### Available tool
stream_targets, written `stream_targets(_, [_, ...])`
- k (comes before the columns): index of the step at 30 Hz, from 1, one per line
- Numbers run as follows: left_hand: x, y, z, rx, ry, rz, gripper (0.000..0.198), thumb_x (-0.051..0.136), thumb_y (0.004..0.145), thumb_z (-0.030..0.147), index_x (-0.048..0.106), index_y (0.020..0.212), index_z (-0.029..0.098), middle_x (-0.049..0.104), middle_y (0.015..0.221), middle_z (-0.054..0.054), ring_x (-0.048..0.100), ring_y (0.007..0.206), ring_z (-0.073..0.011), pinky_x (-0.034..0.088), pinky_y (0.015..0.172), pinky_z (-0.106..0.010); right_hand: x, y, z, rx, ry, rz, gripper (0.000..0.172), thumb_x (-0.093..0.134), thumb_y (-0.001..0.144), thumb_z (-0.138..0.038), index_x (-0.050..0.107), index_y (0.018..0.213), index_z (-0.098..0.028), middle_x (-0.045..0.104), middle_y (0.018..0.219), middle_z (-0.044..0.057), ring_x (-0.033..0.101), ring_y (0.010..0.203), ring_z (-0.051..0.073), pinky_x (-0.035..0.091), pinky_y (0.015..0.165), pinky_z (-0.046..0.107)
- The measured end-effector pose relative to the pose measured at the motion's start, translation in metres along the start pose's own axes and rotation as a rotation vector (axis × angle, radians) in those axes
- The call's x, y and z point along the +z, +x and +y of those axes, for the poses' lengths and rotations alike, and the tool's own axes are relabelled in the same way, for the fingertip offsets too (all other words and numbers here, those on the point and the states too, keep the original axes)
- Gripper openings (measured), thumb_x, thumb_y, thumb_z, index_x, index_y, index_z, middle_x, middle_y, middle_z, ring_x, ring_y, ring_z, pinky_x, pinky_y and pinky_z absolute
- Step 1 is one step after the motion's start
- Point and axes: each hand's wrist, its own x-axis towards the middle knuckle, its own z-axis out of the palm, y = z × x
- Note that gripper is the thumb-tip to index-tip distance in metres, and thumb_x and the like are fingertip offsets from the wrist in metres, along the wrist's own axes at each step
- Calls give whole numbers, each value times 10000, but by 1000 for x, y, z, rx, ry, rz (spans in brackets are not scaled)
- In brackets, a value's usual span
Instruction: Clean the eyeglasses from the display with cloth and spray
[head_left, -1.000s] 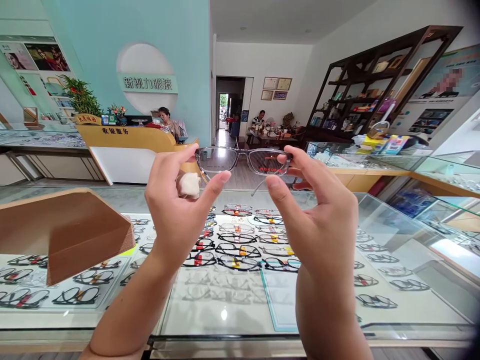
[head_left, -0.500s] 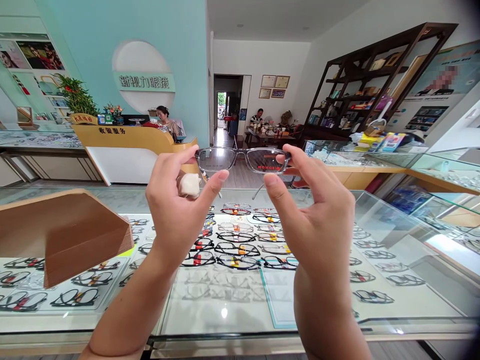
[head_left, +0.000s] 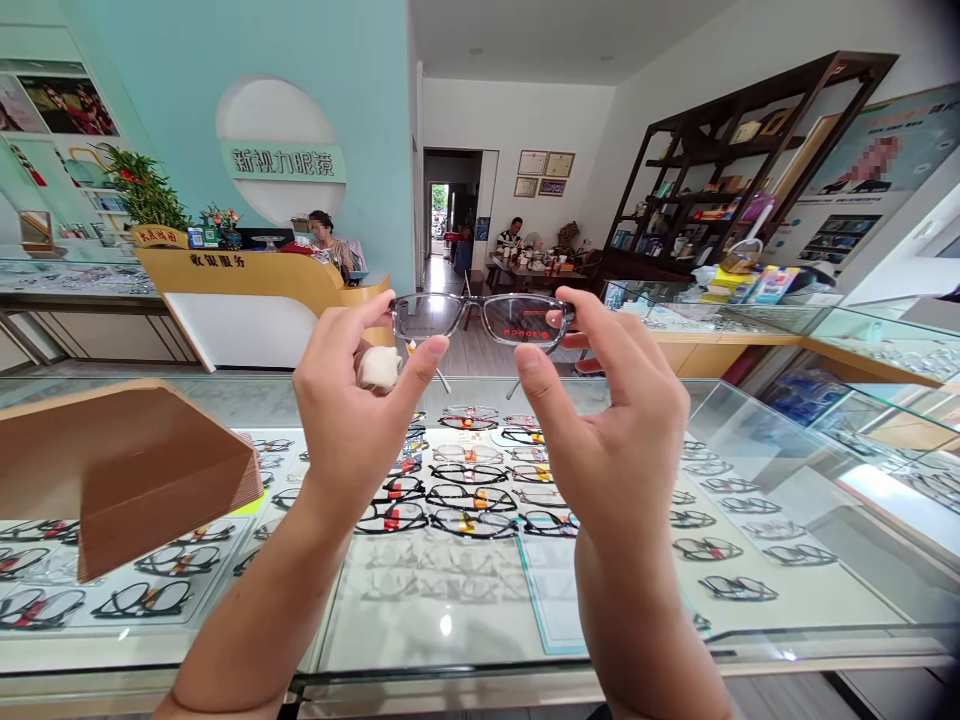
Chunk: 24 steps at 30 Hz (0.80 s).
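Observation:
I hold a pair of clear grey-framed glasses (head_left: 480, 318) up at eye level with both hands, lenses facing me, red lettering on the right lens. My left hand (head_left: 352, 410) pinches the left end of the frame between thumb and forefinger and also keeps a small wad of white cloth (head_left: 379, 368) tucked in its palm. My right hand (head_left: 607, 420) pinches the right end the same way. Below my hands lies the glass display counter (head_left: 450, 610) with several rows of glasses (head_left: 465, 490) under it.
A stack of brown trays (head_left: 127, 470) sits on the counter at left. A yellow reception desk (head_left: 247, 290) with a seated person stands behind. Another person sits at a table in the back. More glass cases (head_left: 750, 320) and a dark shelf (head_left: 720, 190) line the right.
The glasses and both hands have shifted slightly left and lower in view as my head turned a little; the grip is unchanged.

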Motion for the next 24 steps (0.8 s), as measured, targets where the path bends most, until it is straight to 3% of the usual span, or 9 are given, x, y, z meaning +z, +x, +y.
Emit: stream_targets(24, [-1, 2, 0, 21, 12, 45, 531, 926, 885, 613, 773, 1269, 279, 722, 1081, -49, 626, 807, -187, 568, 804, -412, 8, -1, -1, 43, -40, -51, 456, 606, 1083, -442, 695, 1479, -234, 800, 1312, 136, 736, 1204, 318, 604, 973, 531])
